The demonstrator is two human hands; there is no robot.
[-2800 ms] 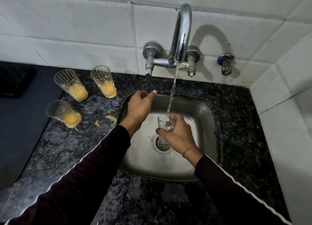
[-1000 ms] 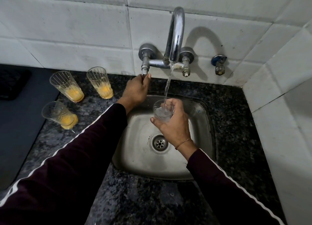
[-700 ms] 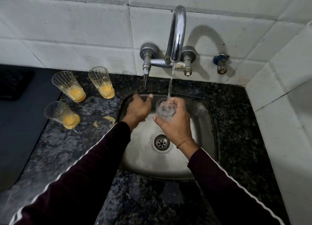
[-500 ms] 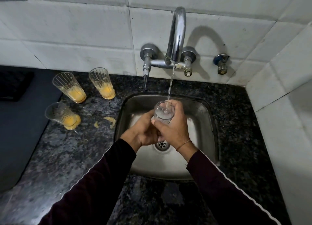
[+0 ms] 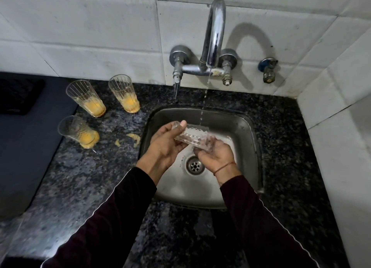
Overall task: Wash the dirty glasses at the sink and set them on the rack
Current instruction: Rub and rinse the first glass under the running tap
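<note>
A clear cut-pattern glass (image 5: 192,138) lies tilted on its side over the steel sink (image 5: 243,127). My left hand (image 5: 164,145) grips its left end, thumb on top. My right hand (image 5: 215,154) holds its right end from below. A thin stream of water falls from the tap (image 5: 213,32) just behind the glass. Three dirty glasses with orange residue stand on the counter to the left: one at the back left (image 5: 85,98), one at the back (image 5: 124,94), one nearer (image 5: 77,132).
The counter is dark speckled granite (image 5: 80,177), with orange spills (image 5: 133,138) beside the sink. A dark mat (image 5: 24,143) lies at the far left. White tiled walls close the back and right. A small valve (image 5: 268,69) sticks out of the wall.
My left hand left the tap handle and came to the glass. The glass went from upright under the stream to tilted sideways in both hands. The water flow thinned.
</note>
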